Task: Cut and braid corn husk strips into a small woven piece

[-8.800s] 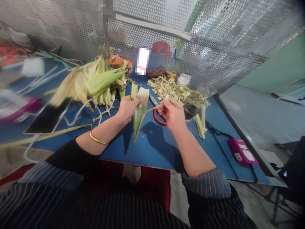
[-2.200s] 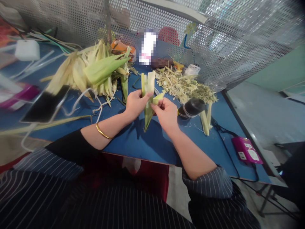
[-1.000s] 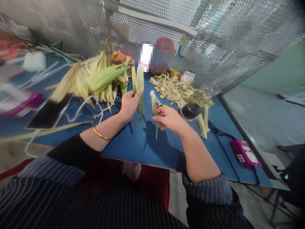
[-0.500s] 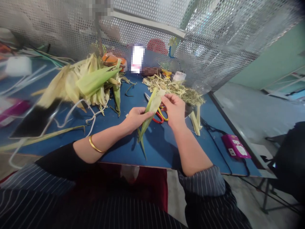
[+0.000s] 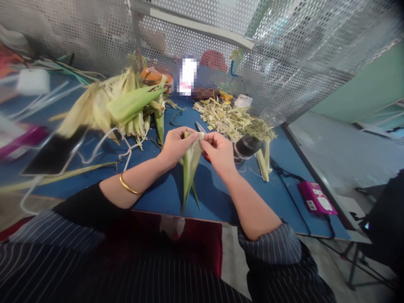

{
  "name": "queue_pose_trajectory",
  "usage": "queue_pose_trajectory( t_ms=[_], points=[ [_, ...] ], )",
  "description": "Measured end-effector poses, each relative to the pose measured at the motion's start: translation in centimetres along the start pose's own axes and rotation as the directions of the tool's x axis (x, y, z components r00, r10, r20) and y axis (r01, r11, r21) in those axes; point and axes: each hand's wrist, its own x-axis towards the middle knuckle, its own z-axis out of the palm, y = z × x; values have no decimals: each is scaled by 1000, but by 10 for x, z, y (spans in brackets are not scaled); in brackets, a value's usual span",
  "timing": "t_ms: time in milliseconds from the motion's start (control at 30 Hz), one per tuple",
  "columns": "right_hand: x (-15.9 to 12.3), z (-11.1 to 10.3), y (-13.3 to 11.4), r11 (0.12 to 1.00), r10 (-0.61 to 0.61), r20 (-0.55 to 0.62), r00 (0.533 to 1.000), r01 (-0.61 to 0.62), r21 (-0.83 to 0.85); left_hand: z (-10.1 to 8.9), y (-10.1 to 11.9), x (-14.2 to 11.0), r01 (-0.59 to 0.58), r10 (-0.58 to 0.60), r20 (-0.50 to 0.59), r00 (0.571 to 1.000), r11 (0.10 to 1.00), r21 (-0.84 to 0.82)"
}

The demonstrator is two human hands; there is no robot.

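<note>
A pale green corn husk [image 5: 191, 166] hangs between my hands, its pointed end down toward the table's front edge. My left hand [image 5: 176, 145] pinches its upper left edge. At the upper right corner, my right hand [image 5: 218, 150] grips the same husk between thumb and fingers. Behind the hands lie scissors [image 5: 200, 127]; one blade and a bit of red handle show, the rest being hidden. Just right of my right hand is a dark spool [image 5: 248, 146] wound with thin pale thread. A narrow green strip [image 5: 195, 195] sticks out below the husk.
A heap of corn husks [image 5: 126, 101] lies at the back left, near a black flat panel [image 5: 55, 153] and white cord [image 5: 104, 136]. Husk scraps [image 5: 227, 115] are piled at the back right. A magenta power strip [image 5: 316, 198] with black cable sits on the right.
My left hand has moved up the husk to its top edge, beside my right hand. The husk now hangs more upright and lower. The dark spool has come into fuller view.
</note>
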Motion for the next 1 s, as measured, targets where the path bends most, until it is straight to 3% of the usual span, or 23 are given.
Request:
queue_pose_trajectory(
  t_ms=[200,533,1000],
  points=[
    [4,-4,2,997,-70,-60,996,67,-46,0,-9,0,-87,85,20,996,965,247],
    [5,-5,5,993,-84,9,996,85,-80,-2,-7,0,-159,152,47,987,932,326],
    [2,-3,3,962,-168,-29,985,157,-225,-3,-2,-3,-211,188,95,977,876,433]
  ],
)
